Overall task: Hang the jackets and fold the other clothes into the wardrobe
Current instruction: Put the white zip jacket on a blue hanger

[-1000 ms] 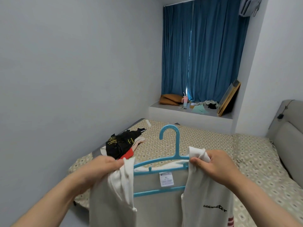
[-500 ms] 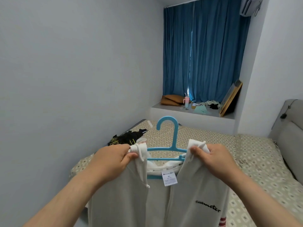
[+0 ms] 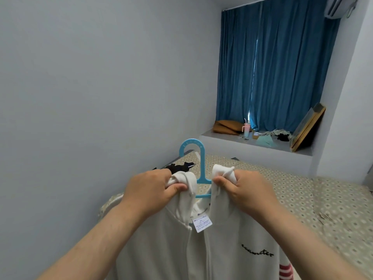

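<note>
As the hands are closing in: the left hand [image 3: 155, 188] and the right hand [image 3: 244, 190] are now sitting just beside each other at the stem of the blue hanger [image 3: 201, 158]. A second ago they were holding the collar edges well apart, with the hanger's bars showing between them.
Jacket: the off-white jacket [image 3: 232, 249] is hanging from the hanger in front of the person, over the near side of the bed [image 3: 302, 199]. Its two front edges are being drawn together under the hook, and the size label [image 3: 201, 224] is showing in the gap.
Left grip: fingers and thumb are curling round a bunched fold of one collar edge and pinching it.
Right grip: fingers and thumb are clamping the other collar edge in the same way, so neither hand is gripping the hanger itself.
Meaning for the task: the jacket appears to be seating on the hanger, and the front is probably being closed so it will not slip off. Carrying it to the wardrobe is not yet done, and no wardrobe is showing.
Count, task things: one jacket, one hanger, two hands, both busy on the jacket.
Count, waiting: one black garment [image 3: 177, 167] is lying on the bed by the wall; whether more is lying beneath it I cannot tell.
Count, window ledge [image 3: 222, 136]: one pink cup [image 3: 246, 129] is standing there.
</note>
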{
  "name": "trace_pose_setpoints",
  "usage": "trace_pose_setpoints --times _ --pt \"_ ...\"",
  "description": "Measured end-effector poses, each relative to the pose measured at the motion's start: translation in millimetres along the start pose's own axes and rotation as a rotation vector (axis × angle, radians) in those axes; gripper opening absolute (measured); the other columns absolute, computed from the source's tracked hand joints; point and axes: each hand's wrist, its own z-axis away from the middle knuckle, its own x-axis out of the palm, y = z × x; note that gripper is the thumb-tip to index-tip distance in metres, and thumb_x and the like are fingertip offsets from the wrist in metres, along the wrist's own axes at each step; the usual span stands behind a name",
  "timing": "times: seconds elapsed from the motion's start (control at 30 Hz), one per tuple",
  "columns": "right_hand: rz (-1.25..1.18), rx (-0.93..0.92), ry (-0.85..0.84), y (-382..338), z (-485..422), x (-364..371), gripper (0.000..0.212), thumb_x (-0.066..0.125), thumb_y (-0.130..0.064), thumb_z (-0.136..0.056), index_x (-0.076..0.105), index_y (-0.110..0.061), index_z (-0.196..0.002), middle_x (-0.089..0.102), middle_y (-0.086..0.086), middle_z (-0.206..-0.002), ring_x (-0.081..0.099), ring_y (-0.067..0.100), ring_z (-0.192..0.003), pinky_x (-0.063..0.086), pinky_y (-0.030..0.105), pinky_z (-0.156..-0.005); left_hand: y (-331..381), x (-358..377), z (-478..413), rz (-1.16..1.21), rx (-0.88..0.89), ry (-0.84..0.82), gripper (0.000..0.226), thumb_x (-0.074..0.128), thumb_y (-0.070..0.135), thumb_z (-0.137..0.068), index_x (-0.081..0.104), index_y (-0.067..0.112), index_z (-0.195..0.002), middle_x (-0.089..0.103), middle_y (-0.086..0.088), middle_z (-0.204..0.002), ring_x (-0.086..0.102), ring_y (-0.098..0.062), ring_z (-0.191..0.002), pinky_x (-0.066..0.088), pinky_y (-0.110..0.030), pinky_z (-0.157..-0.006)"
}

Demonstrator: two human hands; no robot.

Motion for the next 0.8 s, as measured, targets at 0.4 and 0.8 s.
trace_pose_setpoints --times 0.4,0.8 --pt "-0.156 -0.088 -0.05 -8 -187 128 0.08 0.029 -0.088 -0.069 0.067 -0.019 -0.075 0.068 -0.002 -0.074 0.06 0.023 -0.069 0.05 0.038 -0.062 -117 72 -124 -0.046 -0.088 0.142 0.053 0.028 0.079 -0.069 0.026 0.029 -0.053 0.033 0.012 -0.048 0.038 -0.021 -0.053 0.022 -0.028 -0.048" --pt "-0.322 -0.285 -0.409 -38 -314 225 0.066 0.048 -0.079 -0.061 0.069 -0.023 -0.09 0.069 -0.01 -0.085 0.063 0.011 -0.08 0.053 0.038 -0.073 -226 125 -179 -0.088 -0.257 0.122 0.056 0.03 0.074 -0.071 0.046 0.022 -0.058 0.042 0.011 -0.052 0.044 -0.02 -0.056 0.029 -0.029 -0.05"
